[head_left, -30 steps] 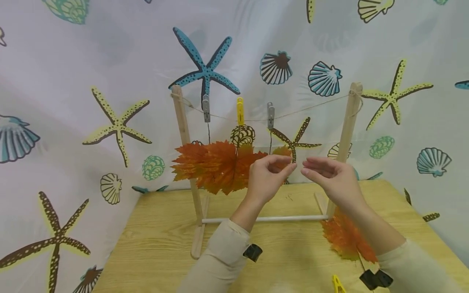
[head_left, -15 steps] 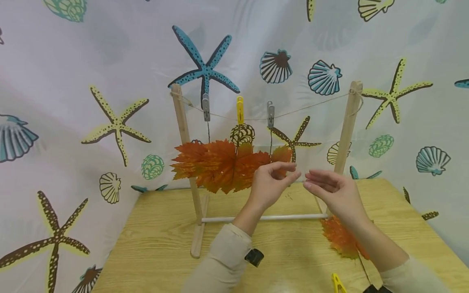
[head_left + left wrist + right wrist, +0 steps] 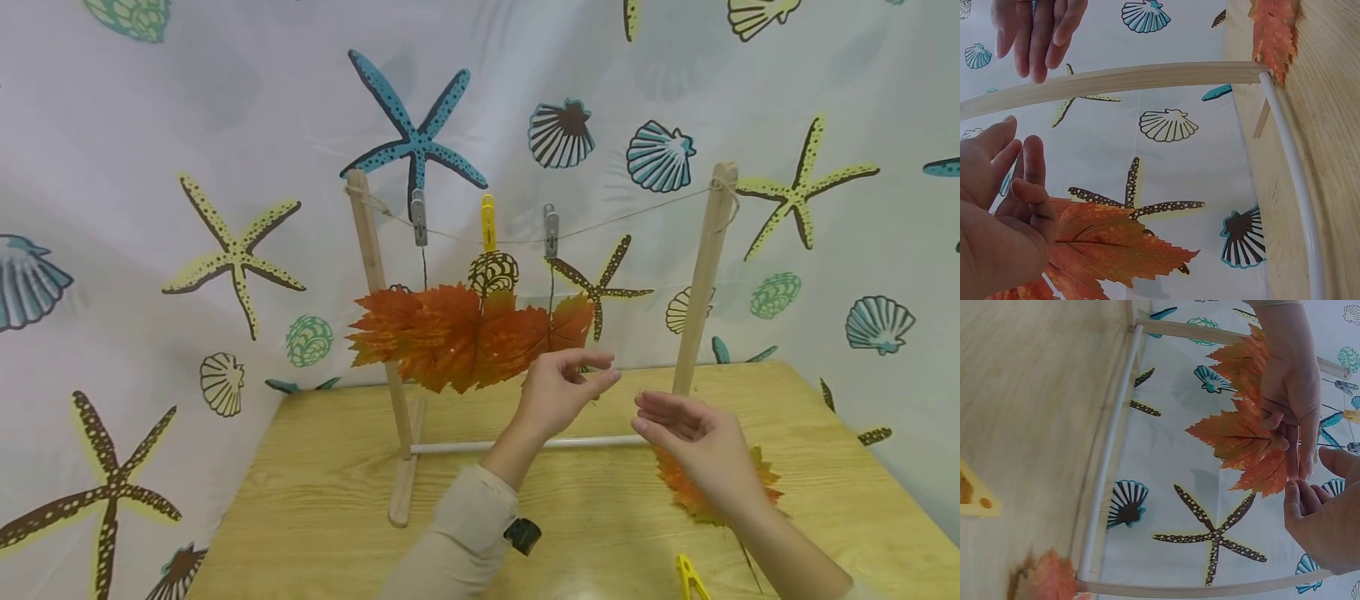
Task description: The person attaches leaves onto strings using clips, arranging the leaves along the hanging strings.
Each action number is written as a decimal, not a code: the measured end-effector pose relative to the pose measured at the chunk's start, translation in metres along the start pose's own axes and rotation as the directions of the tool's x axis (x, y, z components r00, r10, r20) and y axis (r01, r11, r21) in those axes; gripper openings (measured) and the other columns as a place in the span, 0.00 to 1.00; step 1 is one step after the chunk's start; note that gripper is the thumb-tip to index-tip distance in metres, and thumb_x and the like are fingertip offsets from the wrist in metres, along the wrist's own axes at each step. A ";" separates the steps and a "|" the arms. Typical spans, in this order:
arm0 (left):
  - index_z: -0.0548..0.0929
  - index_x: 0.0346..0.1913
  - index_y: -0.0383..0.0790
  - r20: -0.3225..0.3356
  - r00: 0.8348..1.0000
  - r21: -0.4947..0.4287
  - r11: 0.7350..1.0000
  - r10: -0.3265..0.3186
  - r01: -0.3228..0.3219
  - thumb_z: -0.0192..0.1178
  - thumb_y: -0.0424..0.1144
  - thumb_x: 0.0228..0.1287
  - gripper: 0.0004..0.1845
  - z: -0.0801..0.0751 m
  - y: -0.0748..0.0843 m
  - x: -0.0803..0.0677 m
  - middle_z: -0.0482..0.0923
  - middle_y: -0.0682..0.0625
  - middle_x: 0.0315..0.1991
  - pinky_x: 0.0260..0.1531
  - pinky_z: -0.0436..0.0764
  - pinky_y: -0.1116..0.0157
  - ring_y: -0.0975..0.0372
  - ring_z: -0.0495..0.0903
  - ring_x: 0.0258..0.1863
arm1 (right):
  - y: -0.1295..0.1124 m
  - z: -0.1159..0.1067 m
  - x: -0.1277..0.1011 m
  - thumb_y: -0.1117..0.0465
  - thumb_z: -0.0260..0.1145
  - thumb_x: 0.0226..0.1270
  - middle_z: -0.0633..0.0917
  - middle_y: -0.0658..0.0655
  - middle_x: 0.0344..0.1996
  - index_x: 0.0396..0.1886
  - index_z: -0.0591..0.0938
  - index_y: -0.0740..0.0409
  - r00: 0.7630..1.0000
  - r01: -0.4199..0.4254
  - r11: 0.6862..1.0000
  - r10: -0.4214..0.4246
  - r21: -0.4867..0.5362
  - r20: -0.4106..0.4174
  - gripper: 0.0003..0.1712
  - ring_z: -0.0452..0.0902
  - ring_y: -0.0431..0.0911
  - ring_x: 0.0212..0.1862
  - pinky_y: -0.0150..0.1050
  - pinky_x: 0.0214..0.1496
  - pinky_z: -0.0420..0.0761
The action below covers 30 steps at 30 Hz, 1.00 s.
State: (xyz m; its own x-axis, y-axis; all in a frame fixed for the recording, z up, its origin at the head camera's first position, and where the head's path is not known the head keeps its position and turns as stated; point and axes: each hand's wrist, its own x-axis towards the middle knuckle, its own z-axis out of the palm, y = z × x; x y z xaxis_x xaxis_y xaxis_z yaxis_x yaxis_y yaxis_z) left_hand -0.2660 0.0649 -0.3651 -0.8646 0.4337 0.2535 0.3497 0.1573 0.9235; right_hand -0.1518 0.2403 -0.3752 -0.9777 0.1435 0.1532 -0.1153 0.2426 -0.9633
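Hanging orange leaves fill the middle of the frame, with two empty hands just below them.

At centre, the left hand (image 3: 558,387) hovers with fingers loosely spread, grasping nothing, just below and in front of the rightmost hanging leaf (image 3: 558,325); the right hand (image 3: 693,442), lower right of centre, is also relaxed and empty, above a loose leaf (image 3: 761,483) lying on the wooden table (image 3: 315,467). Three leaves hang from a string (image 3: 637,218) between two wooden posts (image 3: 697,283), held by a grey clip (image 3: 418,218), a yellow clip (image 3: 488,223) and another grey clip (image 3: 551,231). A spare yellow clip (image 3: 688,577) lies at the bottom edge, right of centre. No writing or brand is readable anywhere; the backdrop (image 3: 150,167) shows only starfish and shells.
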 end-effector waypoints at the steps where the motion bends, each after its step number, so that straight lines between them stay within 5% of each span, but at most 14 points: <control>1: 0.90 0.48 0.53 0.006 1.000 0.006 1.000 -0.006 0.006 0.70 0.49 0.62 0.13 0.002 -0.001 0.000 0.88 0.57 0.41 0.22 0.77 0.68 0.66 0.82 0.26 | 0.003 -0.001 -0.002 0.53 0.71 0.66 0.87 0.49 0.54 0.64 0.78 0.65 1.000 -0.015 1.000 0.015 -0.002 -0.006 0.31 0.84 0.33 0.51 0.29 0.51 0.82; 8: 0.91 0.45 0.54 0.039 0.999 0.026 0.999 -0.031 0.030 0.71 0.48 0.61 0.11 0.012 -0.009 0.000 0.88 0.57 0.38 0.19 0.75 0.68 0.66 0.82 0.24 | 0.022 -0.003 -0.018 0.50 0.72 0.64 0.85 0.54 0.57 0.63 0.79 0.62 0.996 -0.076 0.997 0.075 -0.019 -0.051 0.32 0.85 0.34 0.51 0.30 0.50 0.83; 20: 0.91 0.45 0.51 0.125 0.991 0.060 0.998 -0.041 0.033 0.70 0.49 0.62 0.11 0.034 -0.029 -0.006 0.86 0.58 0.48 0.25 0.80 0.67 0.67 0.80 0.27 | 0.053 -0.003 -0.045 0.50 0.72 0.63 0.83 0.59 0.60 0.64 0.79 0.60 0.966 -0.239 0.971 0.238 -0.003 -0.104 0.32 0.85 0.33 0.49 0.32 0.52 0.83; 30: 0.92 0.43 0.52 0.212 0.974 0.082 0.995 -0.076 0.060 0.72 0.47 0.60 0.09 0.065 -0.041 -0.008 0.85 0.59 0.48 0.26 0.79 0.69 0.68 0.78 0.28 | 0.068 -0.011 -0.059 0.47 0.73 0.62 0.82 0.61 0.61 0.65 0.78 0.60 0.943 -0.312 0.950 0.305 -0.033 -0.137 0.35 0.84 0.44 0.56 0.35 0.52 0.84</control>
State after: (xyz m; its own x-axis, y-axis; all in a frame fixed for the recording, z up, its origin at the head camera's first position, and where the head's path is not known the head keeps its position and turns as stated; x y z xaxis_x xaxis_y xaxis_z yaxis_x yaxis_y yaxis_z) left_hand -0.2497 0.1124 -0.4234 -0.7925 0.5988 0.1156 0.3256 0.2552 0.9104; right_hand -0.1001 0.2585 -0.4473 -0.9326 0.3409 -0.1187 0.2009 0.2168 -0.9553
